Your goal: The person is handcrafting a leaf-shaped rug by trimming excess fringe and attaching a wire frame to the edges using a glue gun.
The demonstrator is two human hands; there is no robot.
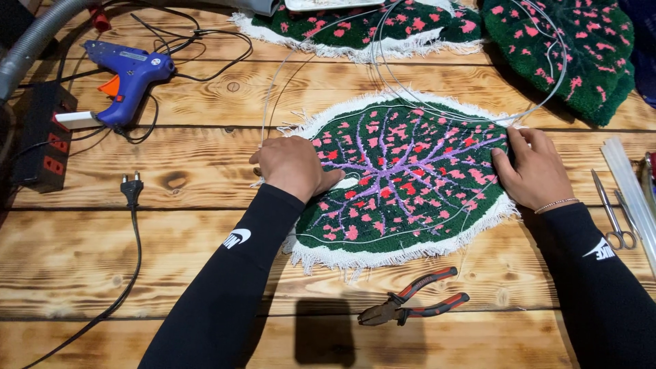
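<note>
I see a wooden table [205,232] of scorched planks filling the view. At its centre lies a leaf-shaped tufted rug [403,184], dark green with pink flecks, purple veins and a white fringed edge, lying flat on the boards. Two similar green rugs [567,48] rest along the far edge. A loop of white wire [471,116] arcs from the far rugs down over the central rug's upper edge.

My left hand [294,166] rests palm-down on the rug's left edge, fingers bent and pressing; I cannot tell whether they pinch the wire. My right hand [533,169] lies on the rug's right edge, fingers narrow and curled at the border where the wire passes.

A blue glue gun [130,78] lies far left, beside a black power strip [41,137]. Red-handled pliers [413,305] lie just below the rug. Small scissors [611,215] lie at the right, near clear glue sticks [632,188]. A loose black plug [131,189] lies left of the rug.
</note>
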